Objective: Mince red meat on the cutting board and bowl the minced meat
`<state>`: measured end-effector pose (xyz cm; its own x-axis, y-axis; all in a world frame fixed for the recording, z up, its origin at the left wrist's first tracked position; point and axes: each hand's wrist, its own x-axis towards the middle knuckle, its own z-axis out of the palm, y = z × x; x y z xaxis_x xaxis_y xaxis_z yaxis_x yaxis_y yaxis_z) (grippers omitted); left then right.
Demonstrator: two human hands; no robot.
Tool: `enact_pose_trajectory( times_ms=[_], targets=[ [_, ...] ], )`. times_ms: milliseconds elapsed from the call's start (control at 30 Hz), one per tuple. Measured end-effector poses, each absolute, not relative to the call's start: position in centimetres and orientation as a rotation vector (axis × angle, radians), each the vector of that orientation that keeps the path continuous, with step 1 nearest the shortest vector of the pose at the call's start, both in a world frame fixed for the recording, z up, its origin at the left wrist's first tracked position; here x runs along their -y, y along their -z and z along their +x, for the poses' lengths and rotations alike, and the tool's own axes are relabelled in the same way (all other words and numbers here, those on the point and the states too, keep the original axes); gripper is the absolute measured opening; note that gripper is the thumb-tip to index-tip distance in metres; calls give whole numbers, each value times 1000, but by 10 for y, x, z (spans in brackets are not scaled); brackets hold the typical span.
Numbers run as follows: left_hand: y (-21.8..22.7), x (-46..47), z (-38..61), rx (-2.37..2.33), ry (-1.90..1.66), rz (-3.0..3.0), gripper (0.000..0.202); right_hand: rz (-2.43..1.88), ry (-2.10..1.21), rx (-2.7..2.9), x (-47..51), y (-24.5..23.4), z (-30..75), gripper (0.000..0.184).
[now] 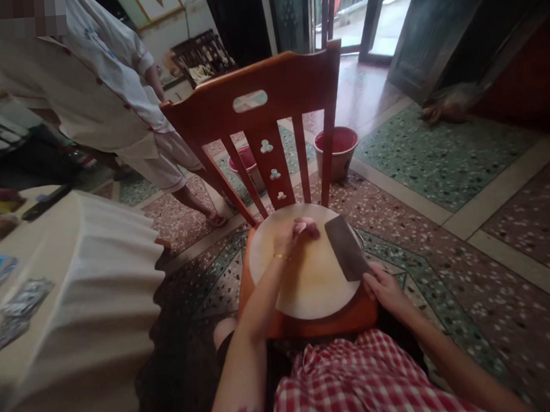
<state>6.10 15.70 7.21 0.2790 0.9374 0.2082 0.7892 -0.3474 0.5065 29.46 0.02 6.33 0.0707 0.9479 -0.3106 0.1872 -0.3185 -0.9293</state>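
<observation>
A round white cutting board [313, 291], yellowish in the middle, lies on the seat of a wooden chair [289, 73]. My left hand [286, 238], with a bracelet at the wrist, is closed on a small pinkish piece of meat [310, 228] near the far part of the board. Its fingertips are partly hidden. At the board's right edge, my right hand [385, 287] grips a cleaver [346, 248]. The broad dark blade lies over the right side of the board, apart from the meat. The cleaver's handle is hidden in my fingers.
A cloth-covered table [104, 255] with several items stands at the left. Behind the chair are two buckets, one [337, 154] right and one [248, 167] seen through the slats. A person in white [120, 85] stands at the back left. An animal [451, 104] lies near the doorway.
</observation>
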Motion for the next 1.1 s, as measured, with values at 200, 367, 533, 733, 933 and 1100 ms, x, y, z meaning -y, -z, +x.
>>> enact_pose_trajectory(
  times_ms=[200, 367, 533, 733, 933, 1100],
  targets=[
    [-45, -66, 29, -1637, -529, 2482, 31, -1627, -1134, 1545, -3, -78, 273, 21],
    [-11, -6, 29, -1674, -726, 2288, 49, -1627, -838, 2148, 0, -87, 247, 23],
    [0, -15, 25, -1652, -982, 2191, 28, -1620, -653, 2493, 4, -91, 235, 22],
    [2, -22, 24, -1715, -1040, 2089, 18, -1657, -560, 2772, 4, -89, 235, 18],
    [7, -24, 24, -1743, -1075, 2046, 15, -1660, -566, 2916, -32, -85, 191, 29],
    [9, -23, 24, -1771, -999, 2080, 26, -1666, -430, 2903, -45, -85, 152, 42]
  ],
)
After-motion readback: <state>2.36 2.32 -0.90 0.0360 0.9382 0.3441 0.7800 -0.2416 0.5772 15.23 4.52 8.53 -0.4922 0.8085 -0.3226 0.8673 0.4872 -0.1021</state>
